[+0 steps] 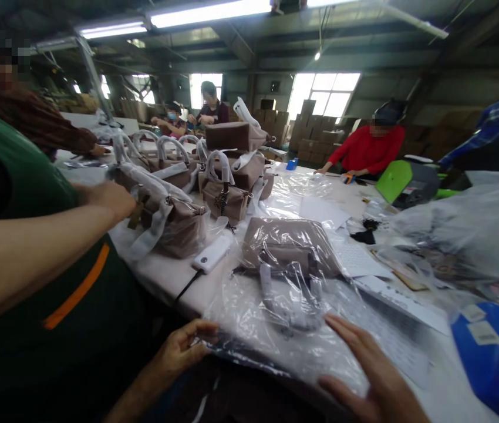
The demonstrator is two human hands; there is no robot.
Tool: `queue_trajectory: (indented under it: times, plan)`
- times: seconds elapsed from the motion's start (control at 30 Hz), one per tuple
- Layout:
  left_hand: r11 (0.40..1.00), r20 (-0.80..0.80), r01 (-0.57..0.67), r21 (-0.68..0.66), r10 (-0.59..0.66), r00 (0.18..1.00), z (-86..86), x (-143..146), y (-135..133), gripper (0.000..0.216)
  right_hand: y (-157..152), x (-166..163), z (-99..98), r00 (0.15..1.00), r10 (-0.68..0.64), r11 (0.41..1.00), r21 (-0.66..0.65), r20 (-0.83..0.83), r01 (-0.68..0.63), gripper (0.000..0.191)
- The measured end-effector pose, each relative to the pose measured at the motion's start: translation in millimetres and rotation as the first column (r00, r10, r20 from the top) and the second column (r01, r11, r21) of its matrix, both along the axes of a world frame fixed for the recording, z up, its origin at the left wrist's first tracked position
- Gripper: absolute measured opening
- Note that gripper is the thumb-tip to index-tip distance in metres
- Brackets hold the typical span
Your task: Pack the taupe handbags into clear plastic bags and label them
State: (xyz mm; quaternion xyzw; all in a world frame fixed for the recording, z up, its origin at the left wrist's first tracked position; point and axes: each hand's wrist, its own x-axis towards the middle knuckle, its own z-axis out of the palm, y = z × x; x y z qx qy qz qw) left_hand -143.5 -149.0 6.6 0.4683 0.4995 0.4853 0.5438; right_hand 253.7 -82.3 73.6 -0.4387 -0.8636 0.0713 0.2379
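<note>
A taupe handbag (289, 244) lies inside a clear plastic bag (249, 317) on the white table (165, 273) in front of me. My left hand (185, 346) pinches the open near edge of the plastic bag at the table's front. My right hand (370, 373) rests flat on the plastic with fingers stretched out, just right of the handbag's wrapped handles (291, 299).
A co-worker's arm (33, 241) in a green vest reaches over a taupe handbag (174, 223) at my left. More handbags (227, 176) stand stacked behind. A white power bank (212, 254), papers (364, 258), plastic bags (465, 229) and a blue bag (491, 358) lie right. Other people sit far back.
</note>
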Motion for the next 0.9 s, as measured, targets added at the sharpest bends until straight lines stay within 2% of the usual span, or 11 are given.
queue_trajectory:
  times: [0.1,0.13,0.2,0.23,0.33,0.43,0.53,0.63,0.77,0.83,0.9]
  plan:
    - [0.998,0.061,-0.051,-0.039,0.053,0.997,22.3,10.8,9.8,0.046,-5.1,-117.7,8.8,0.966,0.248,0.968,0.064,-0.076,-0.243,0.104]
    - [0.999,0.092,-0.029,-0.037,0.032,0.995,31.1,14.3,13.4,0.046,-2.4,-145.0,6.0,0.963,0.257,0.966,0.055,-0.082,-0.253,0.095]
    - [0.998,0.139,0.054,0.017,-0.056,0.989,48.1,18.1,22.3,0.05,9.8,-174.0,-1.7,0.97,0.218,0.976,0.004,-0.104,-0.218,0.042]
    - [0.994,0.142,0.083,0.068,-0.092,0.986,55.5,17.9,28.5,0.054,18.5,-177.0,-4.3,0.972,0.184,0.981,-0.029,-0.144,-0.19,0.024]
    - [0.964,-0.013,0.019,0.265,-0.016,1.0,70.9,11.5,57.6,0.058,47.9,-160.2,-0.8,0.929,0.027,0.956,-0.26,-0.37,-0.131,0.024]
    - [0.936,-0.316,0.032,0.349,0.086,0.945,77.5,9.9,98.9,0.065,74.7,-140.3,12.3,0.794,-0.254,0.759,-0.622,-0.553,-0.19,0.024]
    - [0.942,-0.537,0.191,0.275,-0.014,0.843,81.2,23.8,136.8,0.052,93.3,-133.6,20.4,0.697,-0.411,0.616,-0.743,-0.588,-0.264,0.029]
    - [0.922,-0.622,0.258,0.289,-0.024,0.783,84.3,39.1,156.6,0.01,102.9,-132.2,21.9,0.7,-0.432,0.626,-0.748,-0.569,-0.222,0.028]
    - [0.865,-0.629,0.277,0.418,0.056,0.776,75.1,36.6,150.8,0.037,107.5,-132.3,23.4,0.726,-0.416,0.681,-0.717,-0.547,-0.15,0.03]
    - [0.797,-0.7,0.325,0.509,0.164,0.695,61.7,31.1,140.2,0.072,107.9,-134.8,23.8,0.726,-0.433,0.645,-0.746,-0.535,-0.164,0.031]
    - [0.719,-0.734,0.347,0.603,0.329,0.594,46.3,28.3,131.1,0.073,106.5,-138.1,23.1,0.724,-0.44,0.611,-0.768,-0.531,-0.191,0.032]
